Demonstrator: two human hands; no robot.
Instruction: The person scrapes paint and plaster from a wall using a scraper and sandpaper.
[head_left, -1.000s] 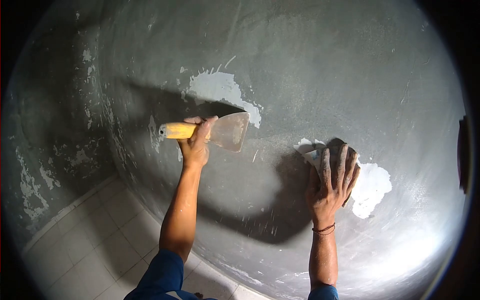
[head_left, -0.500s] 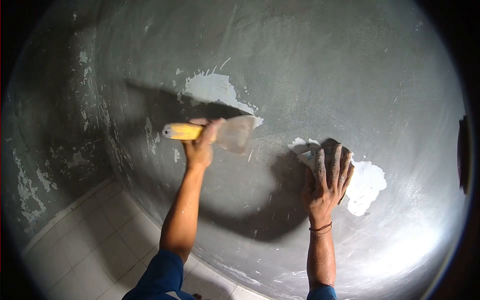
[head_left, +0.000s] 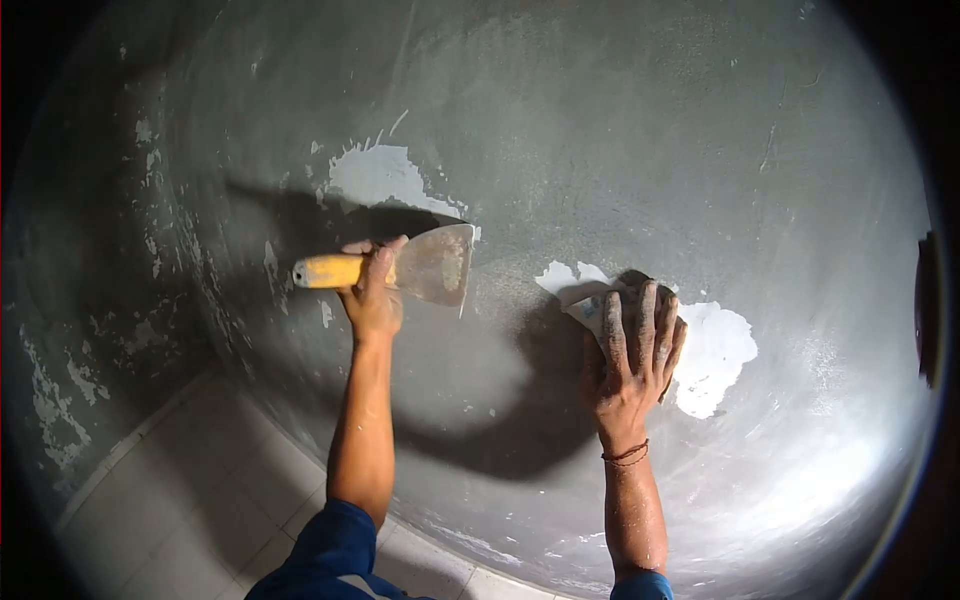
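Note:
In my left hand [head_left: 373, 290] is a wide putty knife [head_left: 438, 265] with a yellow handle and a worn metal blade. My fingers are closed round the handle, and the blade points right, close to the grey wall, just below a white patch [head_left: 385, 178]. My right hand [head_left: 630, 365] presses a sheet of what looks like sandpaper [head_left: 590, 312] against the wall; its pale back carries faint blue print. White bare areas show on both sides of that hand, the larger patch [head_left: 715, 355] to its right. Part of the sheet is hidden under my fingers.
A darker wall [head_left: 90, 280] with flaked paint meets this one in a corner at the left. Pale floor tiles [head_left: 190, 500] lie below. A dark object [head_left: 927, 310] stands at the right edge. My shadow falls across the wall.
Both hands and the wall marks appear shifted left in view. The putty knife, blurred before, is now sharp, with its blade turned more broadly to view. Both hands keep their holds.

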